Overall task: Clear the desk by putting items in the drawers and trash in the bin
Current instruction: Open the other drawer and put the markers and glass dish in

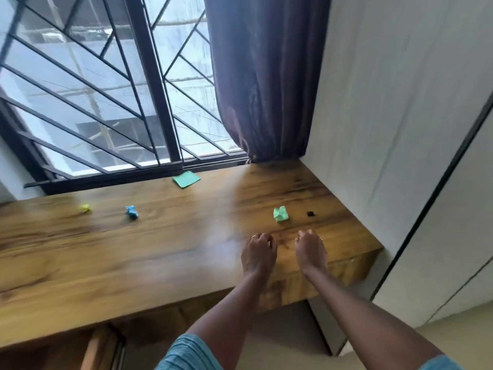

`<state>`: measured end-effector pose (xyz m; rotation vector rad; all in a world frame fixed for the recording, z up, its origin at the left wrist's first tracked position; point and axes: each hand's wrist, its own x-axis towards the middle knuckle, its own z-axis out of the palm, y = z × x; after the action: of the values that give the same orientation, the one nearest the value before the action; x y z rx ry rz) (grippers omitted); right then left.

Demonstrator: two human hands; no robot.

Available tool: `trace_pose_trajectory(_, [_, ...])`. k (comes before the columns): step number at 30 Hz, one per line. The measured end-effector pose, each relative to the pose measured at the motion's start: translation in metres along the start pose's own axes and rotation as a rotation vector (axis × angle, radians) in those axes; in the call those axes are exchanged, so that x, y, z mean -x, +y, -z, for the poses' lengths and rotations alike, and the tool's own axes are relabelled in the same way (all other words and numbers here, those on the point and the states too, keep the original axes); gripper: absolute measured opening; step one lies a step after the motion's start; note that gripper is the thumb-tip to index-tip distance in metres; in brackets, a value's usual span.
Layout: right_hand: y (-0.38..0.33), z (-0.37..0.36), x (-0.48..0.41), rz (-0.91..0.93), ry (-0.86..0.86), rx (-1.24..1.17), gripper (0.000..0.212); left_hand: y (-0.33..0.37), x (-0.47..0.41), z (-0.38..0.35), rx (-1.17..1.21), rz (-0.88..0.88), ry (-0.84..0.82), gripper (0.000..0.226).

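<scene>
Both hands hover over the right part of the wooden desk, fingers curled under and holding nothing. My left hand and my right hand are side by side, a short way in front of a crumpled green paper ball. A small black object lies just right of that ball. Further left lie a crumpled blue paper and a crumpled yellow paper. A flat green sticky-note pad rests at the back by the window.
A barred window and a purple curtain stand behind the desk. A white wall closes the right end. A drawer front shows under the desk's right end, and a wooden chair back sits at lower left.
</scene>
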<state>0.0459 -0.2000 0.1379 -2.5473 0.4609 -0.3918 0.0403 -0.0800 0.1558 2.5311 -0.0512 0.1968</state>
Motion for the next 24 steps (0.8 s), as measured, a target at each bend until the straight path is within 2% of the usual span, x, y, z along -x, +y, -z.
trace_pose_trajectory(4, [0.003,-0.013,-0.065,-0.102,-0.081,0.034,0.034,0.008,-0.055,-0.013,0.004,0.011,-0.053,0.026])
trace_pose_trajectory(7, [0.003,-0.017,-0.094,-0.052,-0.139,0.252,0.030,0.005,-0.084,-0.020,0.000,0.014,-0.075,0.026])
trace_pose_trajectory(11, [0.010,-0.030,-0.119,0.030,-0.219,0.420,0.045,-0.003,-0.106,-0.027,-0.014,0.038,-0.074,0.027])
trace_pose_trajectory(17, [0.015,-0.033,-0.118,0.106,-0.170,0.432,0.034,-0.016,-0.108,-0.032,-0.036,0.064,-0.080,0.028])
trace_pose_trajectory(24, [0.011,-0.015,-0.066,0.199,-0.176,0.433,0.029,-0.017,-0.055,-0.023,-0.036,0.056,-0.032,0.029])
